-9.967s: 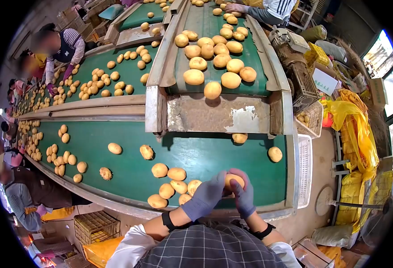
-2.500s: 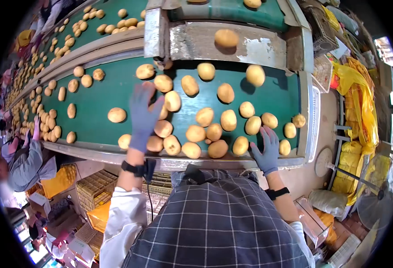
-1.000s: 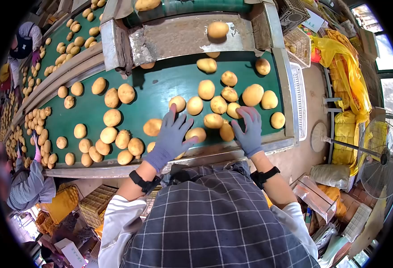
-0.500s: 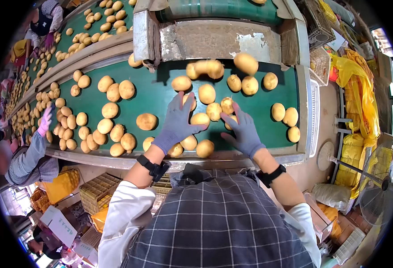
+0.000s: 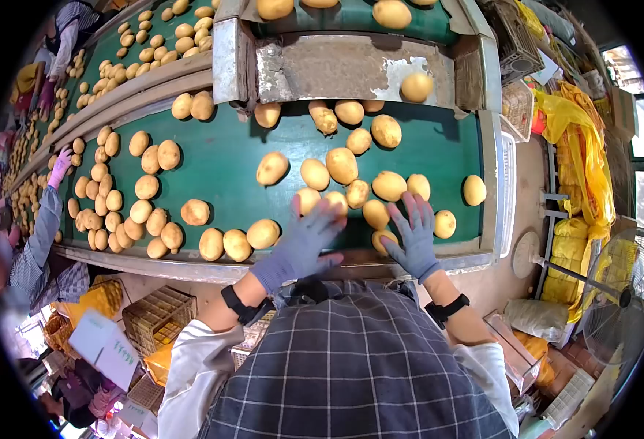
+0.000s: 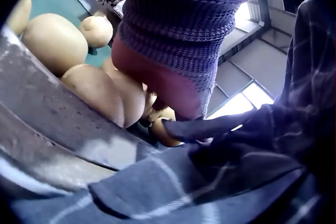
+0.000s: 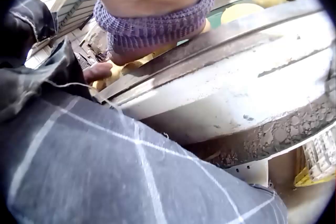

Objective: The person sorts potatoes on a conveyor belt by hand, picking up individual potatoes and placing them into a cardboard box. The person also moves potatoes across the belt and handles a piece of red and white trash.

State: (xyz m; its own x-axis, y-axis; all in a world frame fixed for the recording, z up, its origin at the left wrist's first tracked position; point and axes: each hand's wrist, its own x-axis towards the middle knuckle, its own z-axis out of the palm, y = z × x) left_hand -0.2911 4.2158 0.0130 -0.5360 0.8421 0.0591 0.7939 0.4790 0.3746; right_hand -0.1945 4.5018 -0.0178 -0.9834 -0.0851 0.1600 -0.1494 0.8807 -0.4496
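Observation:
Potatoes lie scattered on a green conveyor belt (image 5: 227,172). In the head view the left hand (image 5: 304,241), in a grey-purple glove, spreads its fingers at the near side of the belt, fingertips at a potato (image 5: 308,200). The gloved right hand (image 5: 415,238) has its fingers spread beside a potato (image 5: 375,214) and a lower one (image 5: 384,241). Neither hand has its fingers curled round a potato. In the left wrist view the glove (image 6: 168,40) hides the fingers, with potatoes (image 6: 94,90) beside it; in the right wrist view the glove (image 7: 152,32) is above the metal edge.
A metal rail (image 5: 190,272) runs along the belt's near edge. Beyond, a worn chute (image 5: 322,69) carries a potato (image 5: 416,87) down from an upper belt. Another worker's arm (image 5: 42,219) reaches in at the left. A fan (image 5: 618,296) stands at the right.
The left hand has moved slightly right and toward the near edge; the right hand has shifted slightly right. Potatoes on the left have moved further left, and others have come down from the chute.

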